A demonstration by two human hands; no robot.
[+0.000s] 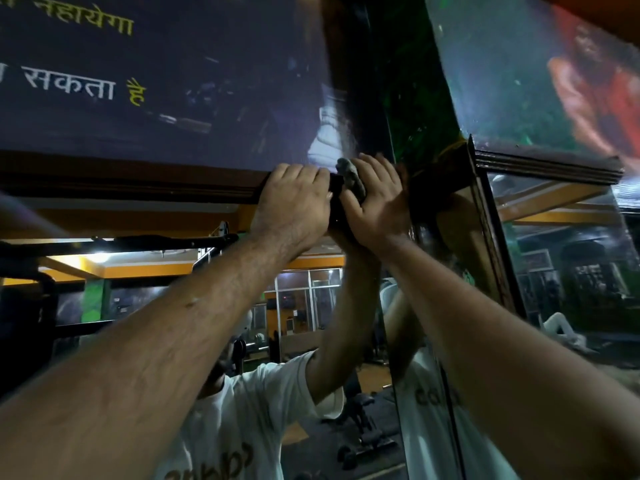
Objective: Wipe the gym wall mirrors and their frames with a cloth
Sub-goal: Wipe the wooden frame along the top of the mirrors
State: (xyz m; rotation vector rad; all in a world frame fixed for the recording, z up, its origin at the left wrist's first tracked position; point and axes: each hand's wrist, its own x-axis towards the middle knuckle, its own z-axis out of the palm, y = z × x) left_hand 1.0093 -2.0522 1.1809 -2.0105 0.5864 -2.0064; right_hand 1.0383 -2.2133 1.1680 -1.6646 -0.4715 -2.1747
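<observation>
Head view: a person reaches both arms up to the dark wooden frame (131,183) at the top of a wall mirror (166,306), beside the corner where a second mirror (561,265) meets it. The left hand (294,202) curls its fingers (304,173) over the frame's top edge. The right hand (375,199), touching it, grips a grey cloth (351,178) bunched against the frame. Above hangs a dark banner (156,81) with printed lettering; the glass reflects gym equipment.
</observation>
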